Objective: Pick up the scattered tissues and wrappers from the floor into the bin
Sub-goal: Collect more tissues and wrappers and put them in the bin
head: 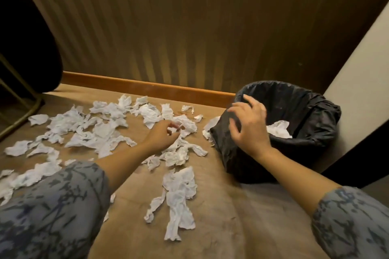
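Over the carpeted floor point(221, 216) we see most of the job undone: crumpled white tissues point(99, 132) lie strewn from the left edge almost to the bin point(315, 115), which stands at the right against a pale wall panel point(357, 82), lined with a black bag and holding a single tissue in bin point(279, 129). Our left hand point(163, 134) reaches into the middle of the litter with its grip curling round a tissue near the far cluster; whether the paper is actually pinched yet we cannot tell. Our right hand point(249, 124) hovers at the bin's near rim with its grip spread and empty, fingers just over the bag's edge. We judge the step in hand to be another pick from the floor. The next move calls for closing on the paper, lifting it clear and carrying it across to the opening. A long tissue point(179, 202) lies nearest us, well apart from the rest. A dark chair point(25, 48) with a brass frame crowds the left, and its legs may hamper reaching the farthest pieces.
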